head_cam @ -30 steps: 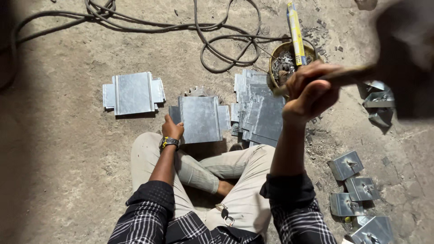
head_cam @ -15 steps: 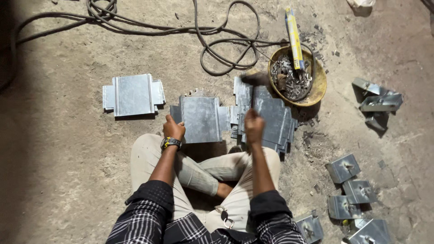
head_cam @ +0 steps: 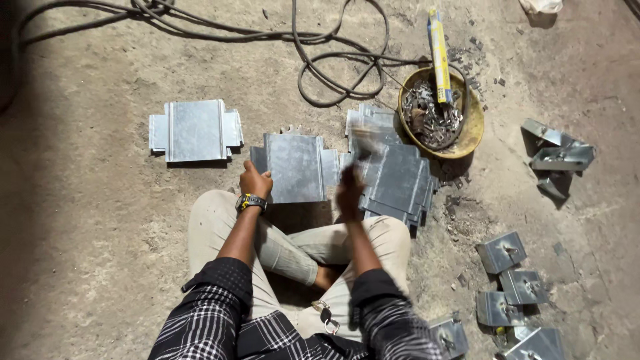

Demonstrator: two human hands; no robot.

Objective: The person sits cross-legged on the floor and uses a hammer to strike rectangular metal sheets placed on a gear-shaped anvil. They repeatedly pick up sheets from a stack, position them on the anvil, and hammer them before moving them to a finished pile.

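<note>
Pressing my left hand (head_cam: 255,181), fingers curled together, on the near-left edge of the metal plate (head_cam: 293,167); my right hand (head_cam: 349,193) is blurred beside the plate stack (head_cam: 397,180), fingers unreadable.

Warm, fairly bright light on the concrete floor (head_cam: 100,267), deep shadow darkening the upper left corner, soft glare on metal sheets (head_cam: 293,167), right hand (head_cam: 350,190) motion-blurred, rest sharp

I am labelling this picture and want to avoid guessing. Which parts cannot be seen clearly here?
Head view only:
- Right hand: motion blur smears it; its grip and any tool cannot be told.
- Bowl: the small metal pieces inside are too small to identify.
- Lowest folded metal pieces: cut off by the bottom edge.
- Left hand: its fingers on the metal plate are hidden by its own back.
</note>
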